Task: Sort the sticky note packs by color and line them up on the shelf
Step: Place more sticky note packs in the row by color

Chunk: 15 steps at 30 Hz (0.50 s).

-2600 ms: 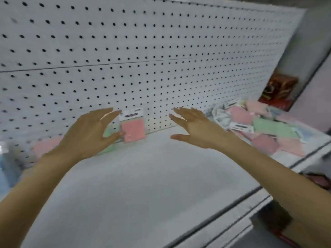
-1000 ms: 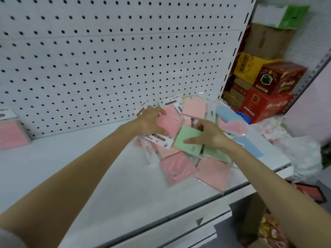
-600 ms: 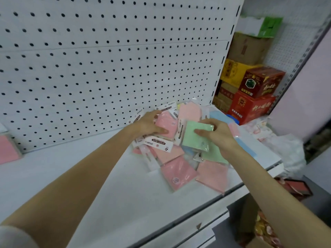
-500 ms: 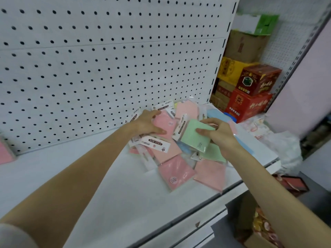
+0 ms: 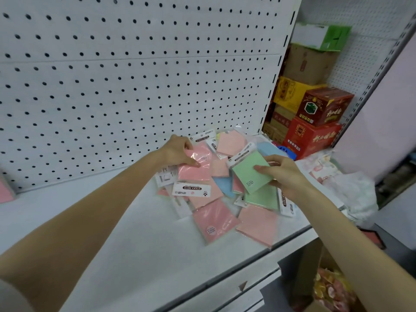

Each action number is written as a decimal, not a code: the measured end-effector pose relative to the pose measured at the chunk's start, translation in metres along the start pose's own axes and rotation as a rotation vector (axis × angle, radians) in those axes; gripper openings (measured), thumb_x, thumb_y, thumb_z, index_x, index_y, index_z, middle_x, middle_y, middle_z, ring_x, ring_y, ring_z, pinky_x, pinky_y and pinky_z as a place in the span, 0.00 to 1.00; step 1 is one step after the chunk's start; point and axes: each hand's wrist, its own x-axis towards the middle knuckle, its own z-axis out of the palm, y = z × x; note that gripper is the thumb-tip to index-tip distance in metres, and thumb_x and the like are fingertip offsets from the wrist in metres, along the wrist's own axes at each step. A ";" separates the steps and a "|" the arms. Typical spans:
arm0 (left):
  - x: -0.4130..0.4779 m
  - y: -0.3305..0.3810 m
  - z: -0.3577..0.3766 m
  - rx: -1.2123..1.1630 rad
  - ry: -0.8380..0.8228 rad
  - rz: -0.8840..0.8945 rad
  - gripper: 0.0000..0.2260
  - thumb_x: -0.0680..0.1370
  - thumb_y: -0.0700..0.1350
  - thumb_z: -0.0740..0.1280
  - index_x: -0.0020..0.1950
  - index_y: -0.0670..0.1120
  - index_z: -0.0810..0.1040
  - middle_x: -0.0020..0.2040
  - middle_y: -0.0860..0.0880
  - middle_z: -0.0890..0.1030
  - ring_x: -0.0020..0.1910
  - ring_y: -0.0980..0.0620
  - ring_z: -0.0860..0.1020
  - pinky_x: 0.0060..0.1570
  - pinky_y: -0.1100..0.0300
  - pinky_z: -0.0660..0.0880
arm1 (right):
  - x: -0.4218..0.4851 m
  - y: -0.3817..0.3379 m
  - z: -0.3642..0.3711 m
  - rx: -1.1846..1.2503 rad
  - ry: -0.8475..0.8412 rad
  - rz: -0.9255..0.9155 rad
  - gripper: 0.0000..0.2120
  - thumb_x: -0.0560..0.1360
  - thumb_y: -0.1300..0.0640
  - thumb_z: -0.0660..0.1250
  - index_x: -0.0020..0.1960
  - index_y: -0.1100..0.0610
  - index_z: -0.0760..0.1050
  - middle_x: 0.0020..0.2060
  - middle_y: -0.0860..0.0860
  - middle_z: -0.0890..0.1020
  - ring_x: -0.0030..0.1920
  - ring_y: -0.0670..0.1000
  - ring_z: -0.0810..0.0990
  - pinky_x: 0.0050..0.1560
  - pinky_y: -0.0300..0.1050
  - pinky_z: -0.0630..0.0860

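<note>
Your right hand (image 5: 286, 174) pinches a green pack (image 5: 252, 174) raised just above the jumbled pile (image 5: 213, 221) at the right end of the shelf (image 5: 112, 233) while your left hand (image 5: 180, 152) grips a pink pack (image 5: 195, 170) there, where slick wrappers could send neighbours sliding off the front edge.

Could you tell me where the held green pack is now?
Head view, right of centre: the right hand pinches the green pack above the pile, beside a blue pack.

The lone pink pack (image 5: 4, 191) at far left is cut off by the edge. A blue pack (image 5: 223, 186) lies mostly buried. My left hand (image 5: 180, 152) covers a corner of the pink pack (image 5: 195, 172) it grips. Behind the green pack (image 5: 249, 174), my right hand (image 5: 284, 174) hides most of its fingers.
</note>
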 end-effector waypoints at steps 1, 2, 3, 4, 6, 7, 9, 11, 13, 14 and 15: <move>-0.004 -0.001 -0.004 -0.010 0.029 0.004 0.21 0.64 0.49 0.79 0.49 0.49 0.71 0.58 0.46 0.67 0.49 0.50 0.73 0.45 0.62 0.68 | 0.001 -0.003 0.002 0.019 0.009 0.002 0.15 0.70 0.66 0.72 0.54 0.59 0.74 0.49 0.57 0.79 0.44 0.53 0.81 0.36 0.41 0.77; -0.009 -0.001 -0.009 -0.014 0.056 0.002 0.20 0.64 0.48 0.79 0.48 0.48 0.72 0.57 0.47 0.66 0.47 0.50 0.72 0.43 0.63 0.68 | 0.001 -0.007 0.005 0.041 0.012 0.003 0.15 0.70 0.66 0.72 0.55 0.60 0.74 0.50 0.58 0.79 0.45 0.54 0.80 0.34 0.42 0.78; -0.014 -0.002 -0.015 -0.017 0.076 -0.004 0.20 0.65 0.47 0.79 0.49 0.47 0.72 0.55 0.47 0.66 0.47 0.50 0.72 0.42 0.62 0.68 | 0.001 -0.012 0.009 0.062 0.005 0.003 0.15 0.70 0.66 0.71 0.55 0.61 0.74 0.50 0.59 0.79 0.45 0.55 0.80 0.31 0.41 0.78; -0.021 -0.004 -0.022 -0.026 0.084 -0.010 0.19 0.66 0.47 0.79 0.49 0.46 0.73 0.53 0.48 0.68 0.46 0.50 0.72 0.41 0.62 0.68 | 0.001 -0.017 0.015 0.082 -0.014 0.005 0.15 0.70 0.67 0.71 0.56 0.62 0.74 0.50 0.59 0.79 0.44 0.55 0.80 0.29 0.40 0.78; -0.037 -0.012 -0.036 -0.091 0.091 -0.027 0.18 0.67 0.46 0.78 0.49 0.43 0.74 0.48 0.48 0.73 0.43 0.50 0.72 0.40 0.60 0.68 | -0.001 -0.026 0.032 0.111 -0.073 0.002 0.13 0.71 0.66 0.70 0.55 0.60 0.74 0.48 0.58 0.80 0.44 0.54 0.81 0.29 0.41 0.78; -0.048 -0.019 -0.045 -0.148 0.099 -0.040 0.17 0.68 0.46 0.77 0.49 0.42 0.74 0.45 0.48 0.74 0.42 0.50 0.72 0.39 0.61 0.67 | -0.003 -0.030 0.044 0.127 -0.105 -0.003 0.13 0.71 0.67 0.70 0.55 0.60 0.74 0.48 0.58 0.81 0.43 0.53 0.81 0.31 0.41 0.79; -0.079 -0.041 -0.063 -0.323 0.139 -0.074 0.13 0.70 0.44 0.75 0.48 0.42 0.73 0.44 0.48 0.76 0.42 0.51 0.74 0.37 0.63 0.69 | -0.008 -0.038 0.073 0.163 -0.169 -0.012 0.14 0.72 0.68 0.68 0.56 0.60 0.73 0.47 0.57 0.81 0.41 0.52 0.82 0.31 0.42 0.80; -0.123 -0.071 -0.078 -0.503 0.195 -0.125 0.10 0.72 0.43 0.74 0.46 0.44 0.73 0.44 0.49 0.79 0.42 0.51 0.77 0.39 0.62 0.73 | -0.016 -0.044 0.106 0.168 -0.260 -0.027 0.14 0.72 0.70 0.67 0.55 0.58 0.71 0.48 0.58 0.81 0.43 0.56 0.82 0.33 0.46 0.80; -0.173 -0.111 -0.089 -0.627 0.245 -0.201 0.11 0.72 0.42 0.73 0.50 0.44 0.75 0.48 0.48 0.82 0.45 0.49 0.81 0.44 0.57 0.76 | -0.027 -0.046 0.145 0.134 -0.389 -0.053 0.17 0.72 0.70 0.67 0.55 0.53 0.70 0.49 0.56 0.81 0.45 0.57 0.81 0.39 0.48 0.78; -0.199 -0.131 -0.095 -0.678 0.258 -0.233 0.13 0.71 0.41 0.74 0.53 0.45 0.76 0.51 0.47 0.83 0.47 0.48 0.82 0.48 0.54 0.77 | -0.033 -0.046 0.168 0.120 -0.460 -0.063 0.19 0.72 0.70 0.66 0.57 0.51 0.69 0.49 0.55 0.81 0.45 0.56 0.82 0.43 0.49 0.77; -0.224 -0.153 -0.101 -0.727 0.278 -0.259 0.16 0.70 0.41 0.75 0.56 0.46 0.77 0.52 0.46 0.83 0.48 0.47 0.83 0.49 0.52 0.79 | -0.041 -0.044 0.191 0.105 -0.529 -0.073 0.22 0.73 0.71 0.65 0.59 0.50 0.68 0.49 0.54 0.81 0.46 0.56 0.82 0.47 0.51 0.77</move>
